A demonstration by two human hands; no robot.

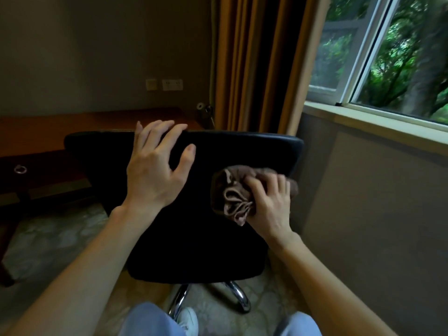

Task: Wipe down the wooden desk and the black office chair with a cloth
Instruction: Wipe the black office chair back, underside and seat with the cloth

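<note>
Far left: dark reddish-brown wooden desk (72, 122) along the wall, a round metal ring pull (20, 169) on its front at the left edge. Two pale wall sockets (164, 84) above the desk's right end, a small dark object, too dim to identify, at its far right corner. Centre: black padded office chair (194, 226), backrest seen from behind, its top edge just in front of the desk. Left hand (155, 173) lies on the upper backrest, fingers straight and spread, tips over the top edge, thumb out to the right; it grips nothing. Below the chair, a chrome star base (232, 297) on patterned pale flooring; light blue trouser knees and a white shoe (188, 320) at the near edge. Right of centre: right hand (269, 204) clutches a bunched brown terry cloth (232, 190), fingers curled over it, pressing it to the right side of the backrest. Behind: ochre pleated curtain (254, 64). Far right: white-framed window (378, 57) with green trees outside, beige wall beneath the sill.
</note>
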